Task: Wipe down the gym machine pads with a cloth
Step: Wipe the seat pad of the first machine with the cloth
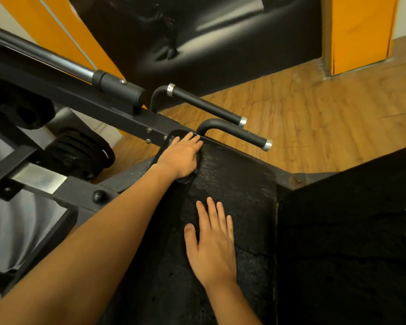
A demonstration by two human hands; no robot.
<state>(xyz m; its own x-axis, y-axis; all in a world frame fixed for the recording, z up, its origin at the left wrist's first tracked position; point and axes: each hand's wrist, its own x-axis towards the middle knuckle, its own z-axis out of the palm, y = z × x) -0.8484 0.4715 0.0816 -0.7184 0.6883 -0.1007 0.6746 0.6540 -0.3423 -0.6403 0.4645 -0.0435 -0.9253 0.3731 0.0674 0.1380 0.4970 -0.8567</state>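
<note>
Looking down from head height at a wood-grain plank floor (pixel 326 109) that fills the upper right, with orange wall panels (pixel 361 31) and a large dark glossy poster (pixel 220 38) behind it

A black steel gym machine frame (pixel 117 113) runs diagonally from the upper left toward the centre. Bolted to it is a long black padded seat with a cracked, worn vinyl surface (pixel 242 198), which stretches from the centre down to the bottom edge. A second black pad (pixel 349 231) stands angled against its right side

Two black foam-covered handles with silver end caps stick out to the right beyond the seat's far end, one farther back (pixel 206 105) and one nearer (pixel 239 134). A stack of black round weight plates (pixel 77 151) sits left of the seat

The right hand (pixel 212 245) lies flat on the middle of the seat, fingers straight and spread, holding nothing. The left hand (pixel 181 157), at the end of a bare arm reaching in from the lower left, presses down with straight fingers at the seat's far left corner. A small dark crumpled cloth (pixel 189 178) is trapped beneath its palm, only the edges showing, and the vinyl just beside it glistens wet
</note>
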